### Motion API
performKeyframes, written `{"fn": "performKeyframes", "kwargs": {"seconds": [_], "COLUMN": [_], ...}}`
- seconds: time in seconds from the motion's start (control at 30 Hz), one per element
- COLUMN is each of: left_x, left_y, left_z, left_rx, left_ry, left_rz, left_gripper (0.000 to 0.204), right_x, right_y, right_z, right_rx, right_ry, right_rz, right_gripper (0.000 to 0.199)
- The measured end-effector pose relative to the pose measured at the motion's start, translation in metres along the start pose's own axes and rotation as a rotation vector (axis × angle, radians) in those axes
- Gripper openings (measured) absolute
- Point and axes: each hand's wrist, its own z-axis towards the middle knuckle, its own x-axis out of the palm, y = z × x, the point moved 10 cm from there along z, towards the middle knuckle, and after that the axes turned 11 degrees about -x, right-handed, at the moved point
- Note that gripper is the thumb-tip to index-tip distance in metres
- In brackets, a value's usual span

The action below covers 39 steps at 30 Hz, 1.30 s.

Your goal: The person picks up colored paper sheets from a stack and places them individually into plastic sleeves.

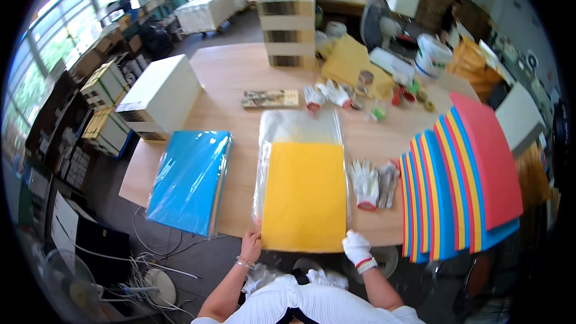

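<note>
A yellow sheet of card or paper [305,198] lies in front of me on a pile of clear plastic sleeves [300,125], whose far end and sides show around it. My bare left hand [251,247], a bracelet at its wrist, is closed on the near left corner of the yellow sheet. At the near right corner, my right hand [356,247] in a white glove with a red cuff is closed on its edge. Whether it is one sheet or several, I cannot tell. To the left rests a blue stack in clear plastic [189,181].
Fanned red, yellow and blue stacks [480,168] fill the table's right side. White work gloves [366,185] lie beside the sleeves. Farther off are a flat box [270,98], more gloves [327,93], tape rolls [408,93] and white-topped stacks [162,93]. Cables [147,264] trail on the floor.
</note>
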Motion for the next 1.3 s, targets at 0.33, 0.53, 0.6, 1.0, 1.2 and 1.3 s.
{"fn": "performKeyframes", "kwargs": {"seconds": [0.33,0.53,0.6,1.0,1.2,1.3], "left_x": [0.025,-0.026,-0.079,-0.395,-0.367,-0.367], "left_y": [-0.003,-0.068,-0.096,0.117,0.225,0.213], "left_z": [0.025,0.052,0.051,0.105,0.128,0.157], "left_rx": [-0.428,-0.202,-0.133,-0.114,-0.308,-0.41], "left_ry": [0.436,0.49,0.47,0.225,0.232,0.134], "left_rz": [-0.517,-0.466,-0.429,-0.401,-0.218,-0.26], "left_gripper": [0.037,0.047,0.047,0.06,0.068,0.059], "right_x": [0.003,0.011,0.005,0.079,0.065,0.029], "right_y": [0.005,0.021,0.06,0.428,0.429,0.39], "right_z": [0.001,0.01,0.007,0.089,0.11,0.138], "right_rx": [0.231,-0.034,-0.043,-0.299,-0.223,-0.47], "right_ry": [0.319,-0.01,-0.063,0.34,0.406,-0.51], "right_rz": [0.905,0.96,0.877,0.558,0.35,0.398], "right_gripper": [0.029,0.027,0.031,0.044,0.052,0.046]}}
